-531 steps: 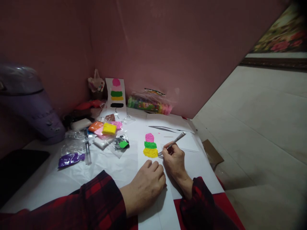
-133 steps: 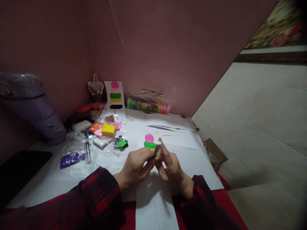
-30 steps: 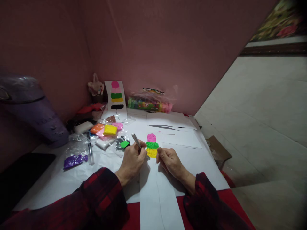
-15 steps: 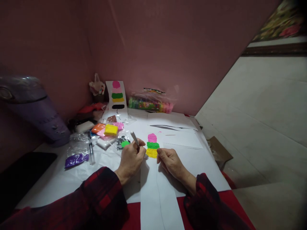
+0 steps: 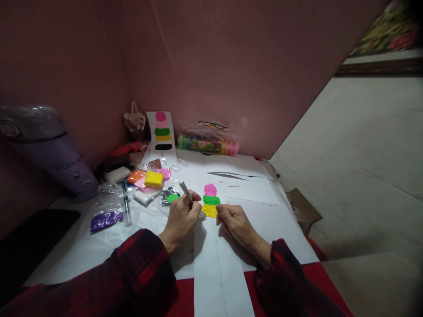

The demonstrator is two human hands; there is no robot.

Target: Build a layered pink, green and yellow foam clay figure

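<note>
White paper (image 5: 218,273) beneath; left hand (image 5: 180,219) grip pinches tool (image 5: 187,192), tip toward clay (image 5: 210,201).

Between the two hands lies a clay figure (image 5: 210,201) with three bands: pink on top, green in the middle, yellow below. It sits on a white paper strip (image 5: 218,259). The sleeves (image 5: 142,268) have a red and black check. Beyond the left hand (image 5: 181,219) are a yellow block (image 5: 153,178), an orange block (image 5: 136,175) and a purple piece (image 5: 106,219).
</note>
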